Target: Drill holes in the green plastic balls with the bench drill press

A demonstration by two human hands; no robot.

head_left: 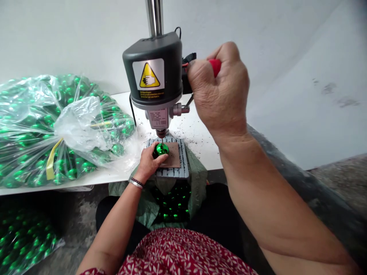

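A shiny green ball (162,149) rests on a brown board (173,160) under the bit of a bench drill press (153,72). My left hand (149,159) grips the ball from its left side, thumb in front. The thin drill bit (162,140) comes down at the ball's top; whether it has gone in I cannot tell. Raised to the right of the drill head, my right hand (222,84) is wrapped round a red-ended lever handle (215,67). The board lies on the slotted grey metal drill table (185,168).
A large clear bag (77,126) full of green balls lies on the white table (206,152) at left. Another bag (25,236) of them sits low at left. Below the drill, an open green sack (197,187) holds more balls. Dark shavings dot the tabletop.
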